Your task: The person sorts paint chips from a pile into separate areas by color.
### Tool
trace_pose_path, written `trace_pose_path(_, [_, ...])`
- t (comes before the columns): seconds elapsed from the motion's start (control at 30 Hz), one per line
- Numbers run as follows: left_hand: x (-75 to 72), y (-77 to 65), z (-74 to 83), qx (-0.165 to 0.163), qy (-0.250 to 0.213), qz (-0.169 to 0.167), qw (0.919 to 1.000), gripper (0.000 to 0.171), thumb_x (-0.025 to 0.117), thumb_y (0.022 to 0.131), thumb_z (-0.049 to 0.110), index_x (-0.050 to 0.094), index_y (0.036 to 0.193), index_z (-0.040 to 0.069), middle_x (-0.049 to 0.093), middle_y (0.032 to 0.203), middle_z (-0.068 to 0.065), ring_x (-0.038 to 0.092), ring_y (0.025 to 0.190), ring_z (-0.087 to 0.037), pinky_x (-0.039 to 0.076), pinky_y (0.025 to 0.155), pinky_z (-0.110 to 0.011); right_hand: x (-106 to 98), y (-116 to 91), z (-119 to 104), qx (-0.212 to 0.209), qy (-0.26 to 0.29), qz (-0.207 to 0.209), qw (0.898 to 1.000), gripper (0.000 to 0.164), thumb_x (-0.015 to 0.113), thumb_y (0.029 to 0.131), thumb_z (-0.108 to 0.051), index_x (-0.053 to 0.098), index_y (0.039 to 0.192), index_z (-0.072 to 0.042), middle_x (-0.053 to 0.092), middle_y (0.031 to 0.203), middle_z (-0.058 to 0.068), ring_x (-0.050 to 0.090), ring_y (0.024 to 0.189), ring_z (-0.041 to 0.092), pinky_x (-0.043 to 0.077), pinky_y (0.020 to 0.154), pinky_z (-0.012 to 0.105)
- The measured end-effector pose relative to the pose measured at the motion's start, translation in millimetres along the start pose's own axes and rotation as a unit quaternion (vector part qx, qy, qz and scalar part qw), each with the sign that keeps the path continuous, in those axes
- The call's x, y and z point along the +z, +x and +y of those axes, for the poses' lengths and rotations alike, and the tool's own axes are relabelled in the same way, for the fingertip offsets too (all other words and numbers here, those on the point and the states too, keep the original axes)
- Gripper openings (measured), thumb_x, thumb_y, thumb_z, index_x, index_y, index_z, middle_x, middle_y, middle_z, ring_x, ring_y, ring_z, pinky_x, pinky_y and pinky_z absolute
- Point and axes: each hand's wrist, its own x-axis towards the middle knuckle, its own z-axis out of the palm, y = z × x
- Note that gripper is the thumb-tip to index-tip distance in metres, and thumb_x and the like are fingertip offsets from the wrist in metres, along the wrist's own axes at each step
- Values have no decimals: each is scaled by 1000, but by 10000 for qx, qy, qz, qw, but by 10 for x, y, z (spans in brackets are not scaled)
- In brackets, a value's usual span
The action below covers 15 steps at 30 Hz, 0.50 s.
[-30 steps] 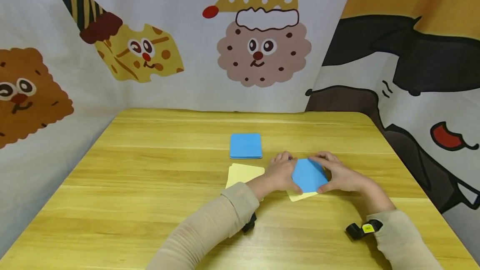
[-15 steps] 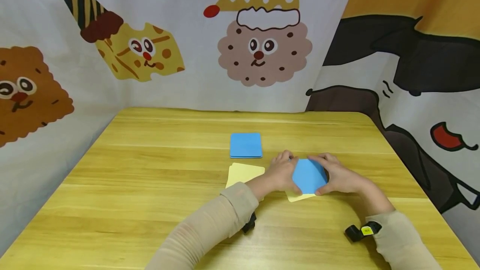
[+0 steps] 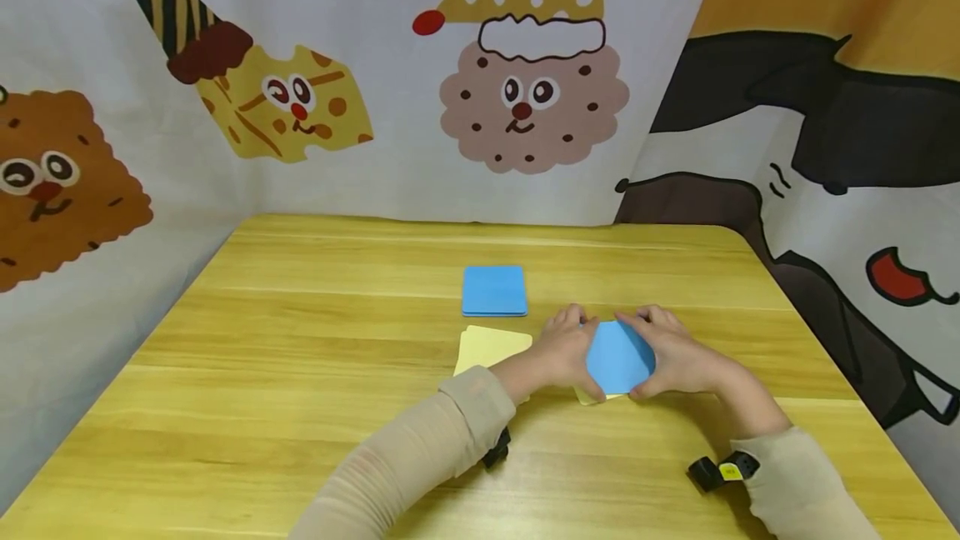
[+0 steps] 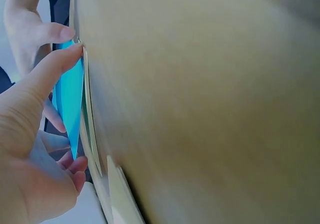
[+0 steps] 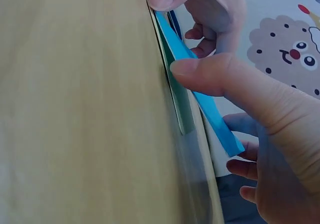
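Both hands hold a blue square card (image 3: 619, 357) between them, right of the table's middle. The left hand (image 3: 558, 352) grips its left side, thumb at the near corner and fingers at the far one. On the opposite side, the right hand (image 3: 678, 357) grips the card the same way. The card's right side bends upward in the head view. Beneath it a yellow card (image 3: 592, 398) shows at the near edge. In the right wrist view the blue card (image 5: 210, 111) slants up from the yellow card (image 5: 181, 108), with a gap between them.
A stack of blue cards (image 3: 494, 290) lies farther back on the wooden table (image 3: 300, 373). Nearer, a yellow stack (image 3: 491, 346) is partly covered by the left forearm. A curtain printed with cartoon figures (image 3: 532, 107) hangs behind the table.
The blue card has shifted slightly nearer the person, covering more of the yellow card, and its right side bends up more. Both hands keep their hold; the head view has shifted a little.
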Motion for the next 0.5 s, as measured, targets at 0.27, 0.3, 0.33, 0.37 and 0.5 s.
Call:
trace_pose_path(0.27, [-64, -42, -43, 73, 320, 131, 9994, 115, 83, 60, 60, 33, 149, 7, 36, 131, -4, 34, 114, -14, 32, 96, -26, -27, 44, -82, -196, -304, 202, 9991, 112, 89, 58, -47, 38, 144, 3, 37, 127, 17, 33, 113, 33, 38, 85, 53])
trace_pose_path(0.3, [-82, -55, -56, 95, 348, 147, 9992, 115, 83, 60, 60, 33, 149, 6, 36, 132, -5, 35, 114, -15, 32, 97, -26, -27, 59, -96, -221, -332, 220, 9990, 112, 89, 58, -46, 38, 144, 3, 38, 126, 16, 34, 112, 33, 38, 85, 53])
trace_pose_path(0.33, [-94, -67, -75, 126, 367, 170, 9991, 114, 83, 61, 60, 34, 148, 6, 35, 132, -6, 35, 114, -15, 33, 97, -27, -25, 75, -110, -243, -360, 229, 9988, 112, 88, 57, -46, 38, 144, 3, 39, 125, 16, 34, 111, 32, 38, 85, 52])
trace_pose_path(0.37, [-107, -82, -98, 165, 361, 210, 9990, 114, 83, 61, 59, 34, 148, 5, 36, 131, -6, 35, 114, -16, 33, 97, -27, -23, 94, -127, -268, -382, 243, 9986, 112, 89, 57, -46, 38, 144, 3, 39, 124, 15, 34, 111, 31, 38, 85, 51])
trace_pose_path(0.5, [-151, -140, -242, 254, 274, 325, 9988, 113, 84, 61, 57, 35, 147, 3, 35, 132, -8, 36, 115, -18, 33, 96, -29, -4, 196, -211, -407, -476, 311, 9976, 112, 89, 56, -44, 38, 145, 1, 40, 124, 15, 35, 111, 30, 37, 85, 49])
